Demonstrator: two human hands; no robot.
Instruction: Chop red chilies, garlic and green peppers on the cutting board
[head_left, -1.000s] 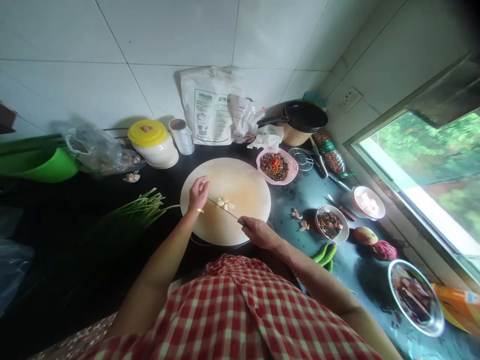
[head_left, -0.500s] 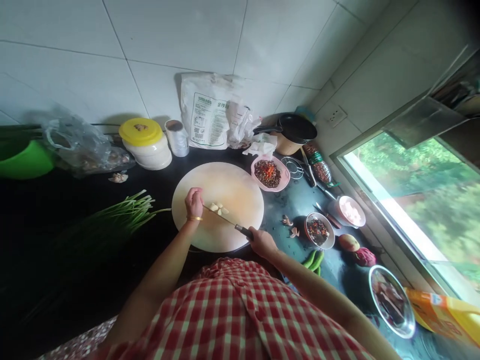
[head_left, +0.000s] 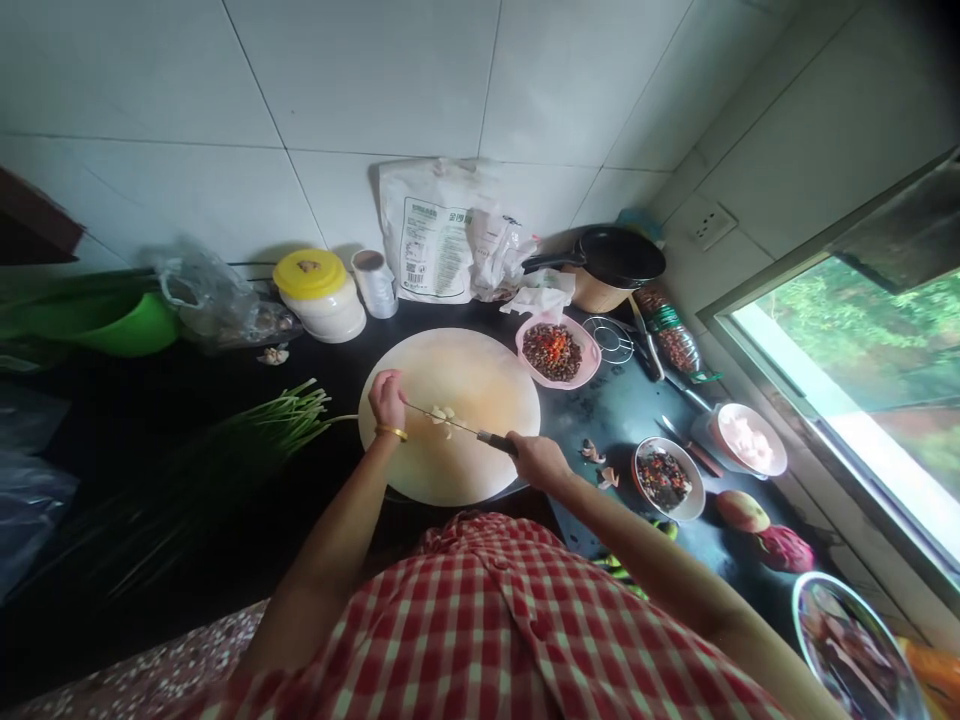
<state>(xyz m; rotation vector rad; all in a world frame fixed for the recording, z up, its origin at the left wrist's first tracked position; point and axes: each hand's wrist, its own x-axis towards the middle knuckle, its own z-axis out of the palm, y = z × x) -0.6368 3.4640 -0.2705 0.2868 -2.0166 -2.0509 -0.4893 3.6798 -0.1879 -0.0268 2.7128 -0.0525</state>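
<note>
A kitchen knife (head_left: 463, 427) lies across peeled garlic cloves (head_left: 442, 412) on the round, pale cutting board (head_left: 465, 360). My right hand (head_left: 541, 462) is wrapped round its dark handle at the board's right edge. At the other end of the blade, my left hand (head_left: 388, 398) has its fingers closed at the tip; how they grip it is partly hidden. Some garlic pieces show on both sides of the thin blade.
Green scallions (head_left: 289, 425) lie left of the board. A pink bowl (head_left: 587, 365) of chopped dark and red food touches its upper right. A small bowl (head_left: 699, 490), garlic skins (head_left: 592, 452) and a paring knife (head_left: 690, 445) lie right. A yellow-lidded jar (head_left: 326, 310) stands behind.
The head view has shifted left, so most things appear farther right. My right hand has swung the knife handle slightly away from me, and the blade now crosses over the garlic.
</note>
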